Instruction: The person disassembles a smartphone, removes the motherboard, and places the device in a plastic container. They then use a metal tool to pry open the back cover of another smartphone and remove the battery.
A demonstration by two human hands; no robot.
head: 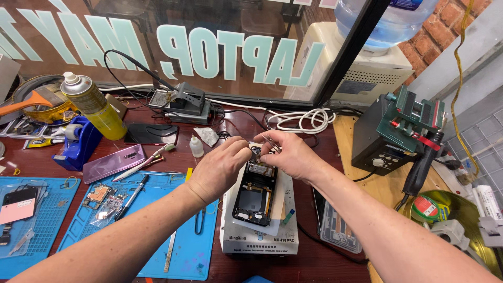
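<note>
Pinching at the top edge of the opened phone [255,193], your left hand [217,169] and tweezer-holding right hand [291,154] meet with fingers narrow, the phone's long axis running back toward you beneath both, on the white heating pad [260,242].

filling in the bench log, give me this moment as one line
left hand: fingers pinched at top of opened phone | right hand: holds tweezers there | phone: on white heating plate
</note>
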